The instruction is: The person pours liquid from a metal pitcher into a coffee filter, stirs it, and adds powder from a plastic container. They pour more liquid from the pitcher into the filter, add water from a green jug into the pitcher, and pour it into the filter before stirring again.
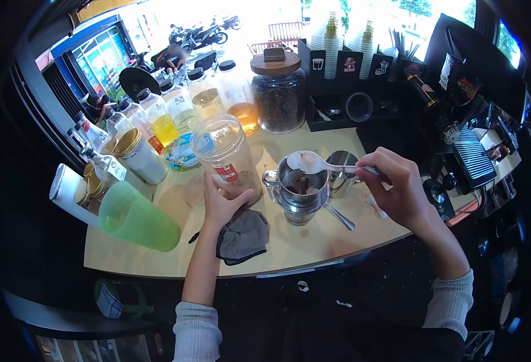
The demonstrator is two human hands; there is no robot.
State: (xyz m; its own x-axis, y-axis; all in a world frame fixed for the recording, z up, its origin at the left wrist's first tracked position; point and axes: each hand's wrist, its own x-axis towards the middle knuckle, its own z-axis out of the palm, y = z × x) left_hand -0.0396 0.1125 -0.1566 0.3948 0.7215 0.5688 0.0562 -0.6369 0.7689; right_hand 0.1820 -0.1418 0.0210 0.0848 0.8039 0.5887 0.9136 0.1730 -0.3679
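My left hand [224,202] is wrapped round the lower part of a clear plastic jar [241,158] with a red label, open at the top. Between the fingers of my right hand [392,178] is the handle of a white spoon [306,163]. The spoon's bowl is over the rim of a metal cup-shaped filter [303,190] with dark brown grounds inside. That filter sits on top of a glass [300,215]. Just right of it is a metal cup [340,175], and a metal spoon [341,217] lies beside the glass.
A grey cloth [242,237] and a green pitcher [144,220] are near the front edge. Bottles of syrup and a large jar of beans [279,99] line the back. A coffee machine [476,157] is at right. Two people are outside.
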